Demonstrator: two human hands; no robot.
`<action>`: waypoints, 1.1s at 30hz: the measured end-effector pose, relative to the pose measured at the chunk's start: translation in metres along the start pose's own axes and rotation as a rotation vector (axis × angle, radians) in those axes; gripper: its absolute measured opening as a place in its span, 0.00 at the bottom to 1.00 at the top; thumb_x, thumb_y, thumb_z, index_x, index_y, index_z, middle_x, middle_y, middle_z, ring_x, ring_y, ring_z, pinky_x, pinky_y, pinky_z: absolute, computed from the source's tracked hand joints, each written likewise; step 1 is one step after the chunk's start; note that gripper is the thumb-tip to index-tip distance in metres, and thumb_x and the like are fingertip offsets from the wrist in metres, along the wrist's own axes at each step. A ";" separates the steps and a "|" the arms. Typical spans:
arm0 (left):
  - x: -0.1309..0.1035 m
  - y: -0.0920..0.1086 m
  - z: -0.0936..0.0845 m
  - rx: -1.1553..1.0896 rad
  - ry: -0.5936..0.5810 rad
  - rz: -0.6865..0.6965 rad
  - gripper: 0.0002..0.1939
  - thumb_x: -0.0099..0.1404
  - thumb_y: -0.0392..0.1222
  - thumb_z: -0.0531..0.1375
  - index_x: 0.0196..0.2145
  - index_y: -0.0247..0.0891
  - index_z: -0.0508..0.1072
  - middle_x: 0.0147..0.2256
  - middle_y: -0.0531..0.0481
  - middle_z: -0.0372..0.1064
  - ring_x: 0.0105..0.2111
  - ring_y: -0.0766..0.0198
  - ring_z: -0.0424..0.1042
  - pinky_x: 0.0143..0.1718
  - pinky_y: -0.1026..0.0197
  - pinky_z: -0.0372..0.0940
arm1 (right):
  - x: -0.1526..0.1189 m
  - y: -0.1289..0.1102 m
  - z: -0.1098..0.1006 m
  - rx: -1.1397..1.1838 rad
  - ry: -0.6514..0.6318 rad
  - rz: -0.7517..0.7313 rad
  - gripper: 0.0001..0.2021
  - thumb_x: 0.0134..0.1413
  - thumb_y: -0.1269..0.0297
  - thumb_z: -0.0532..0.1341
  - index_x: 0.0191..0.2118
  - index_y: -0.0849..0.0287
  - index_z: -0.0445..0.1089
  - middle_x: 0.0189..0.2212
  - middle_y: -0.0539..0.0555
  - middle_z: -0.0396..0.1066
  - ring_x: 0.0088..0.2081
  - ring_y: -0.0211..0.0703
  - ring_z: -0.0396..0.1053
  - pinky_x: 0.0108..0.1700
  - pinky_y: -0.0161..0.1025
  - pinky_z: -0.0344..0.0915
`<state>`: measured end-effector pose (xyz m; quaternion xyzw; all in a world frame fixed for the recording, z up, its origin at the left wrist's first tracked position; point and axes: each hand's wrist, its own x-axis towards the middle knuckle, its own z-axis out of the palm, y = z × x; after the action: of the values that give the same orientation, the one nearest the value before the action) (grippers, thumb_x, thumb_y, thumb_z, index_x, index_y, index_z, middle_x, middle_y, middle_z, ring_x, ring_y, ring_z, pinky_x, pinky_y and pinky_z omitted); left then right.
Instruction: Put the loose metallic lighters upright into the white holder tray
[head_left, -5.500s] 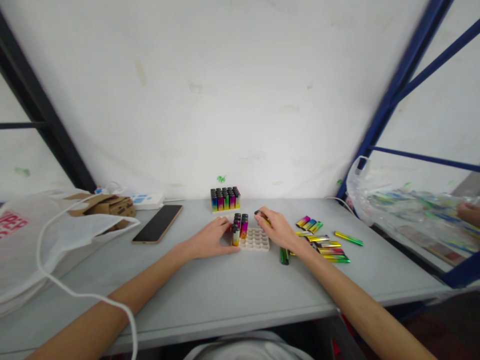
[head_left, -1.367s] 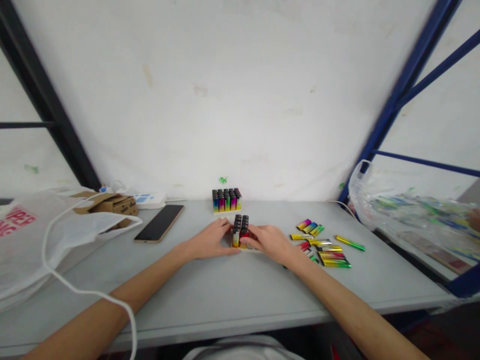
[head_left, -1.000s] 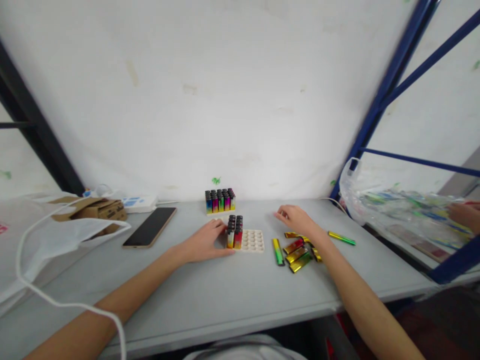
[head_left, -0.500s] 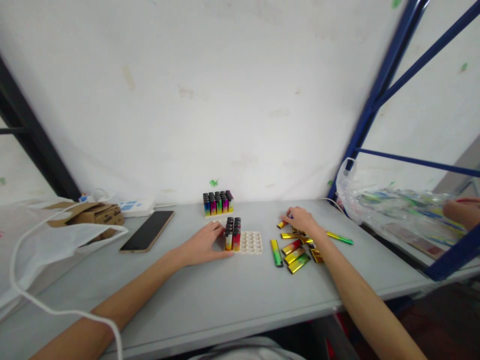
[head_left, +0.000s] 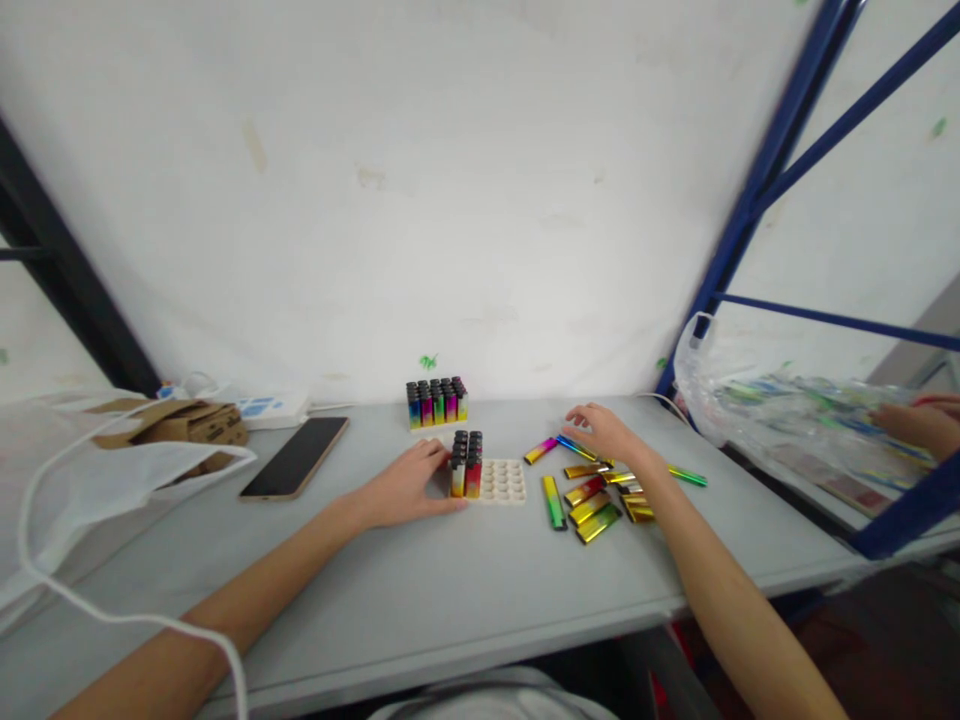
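Note:
A white tray with round holes (head_left: 504, 482) lies on the grey table, several upright lighters (head_left: 466, 465) filling its left part. My left hand (head_left: 405, 484) rests at the tray's left side, thumb along the front and fingers behind, gripping it with the lighters. My right hand (head_left: 600, 432) hovers over the back of a loose pile of shiny lighters (head_left: 592, 508), its fingers apart and nothing seen in them. Just under it lie a blue lighter (head_left: 576, 449) and a pink and yellow lighter (head_left: 540, 451).
A full tray of lighters (head_left: 438, 404) stands near the wall. To the left are a phone (head_left: 296, 458), a cardboard box (head_left: 196, 432), a white bag and a cable. Beyond the blue frame (head_left: 720, 240), another person's hand (head_left: 911, 425) is over plastic-wrapped items.
My right hand has lifted slightly up and back from the pile. The pink and yellow lighter now lies apart at the left, and the blue one is uncovered. My left hand stays put.

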<state>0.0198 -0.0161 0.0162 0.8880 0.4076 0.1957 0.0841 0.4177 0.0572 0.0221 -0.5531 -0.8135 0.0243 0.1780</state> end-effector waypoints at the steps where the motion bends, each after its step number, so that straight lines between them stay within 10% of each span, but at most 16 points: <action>1: 0.000 0.000 0.000 0.000 -0.002 -0.003 0.31 0.60 0.69 0.65 0.44 0.36 0.75 0.47 0.38 0.73 0.48 0.44 0.73 0.54 0.46 0.69 | -0.002 0.001 -0.001 -0.002 -0.026 -0.007 0.17 0.65 0.57 0.64 0.51 0.64 0.77 0.45 0.64 0.77 0.46 0.52 0.75 0.52 0.43 0.67; 6: 0.001 -0.001 0.000 0.014 -0.012 -0.002 0.32 0.61 0.69 0.65 0.45 0.35 0.75 0.47 0.37 0.72 0.48 0.44 0.73 0.54 0.46 0.69 | -0.006 -0.007 0.002 -0.010 -0.160 0.006 0.20 0.58 0.53 0.70 0.50 0.62 0.79 0.44 0.62 0.78 0.46 0.54 0.75 0.50 0.43 0.69; 18: 0.001 -0.001 0.001 0.023 -0.012 0.000 0.33 0.61 0.69 0.64 0.46 0.35 0.75 0.48 0.37 0.72 0.49 0.44 0.73 0.55 0.46 0.68 | 0.006 -0.037 0.027 0.060 -0.028 -0.305 0.09 0.65 0.62 0.65 0.46 0.60 0.79 0.49 0.65 0.75 0.52 0.55 0.71 0.57 0.50 0.66; 24: 0.001 -0.002 0.001 0.017 -0.019 -0.017 0.32 0.60 0.69 0.65 0.45 0.35 0.76 0.48 0.37 0.73 0.49 0.44 0.73 0.54 0.48 0.69 | 0.005 -0.052 0.012 0.461 0.075 -0.154 0.16 0.65 0.51 0.63 0.47 0.58 0.77 0.33 0.54 0.78 0.33 0.46 0.72 0.40 0.41 0.67; 33: 0.000 -0.001 0.000 0.011 -0.029 -0.020 0.31 0.61 0.68 0.65 0.45 0.35 0.75 0.48 0.37 0.72 0.49 0.44 0.72 0.54 0.47 0.68 | 0.005 -0.085 0.012 1.229 0.117 0.030 0.24 0.55 0.37 0.66 0.37 0.56 0.73 0.36 0.53 0.74 0.37 0.43 0.72 0.42 0.41 0.69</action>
<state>0.0191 -0.0154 0.0157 0.8871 0.4162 0.1796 0.0870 0.3368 0.0309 0.0325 -0.3613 -0.6317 0.4606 0.5082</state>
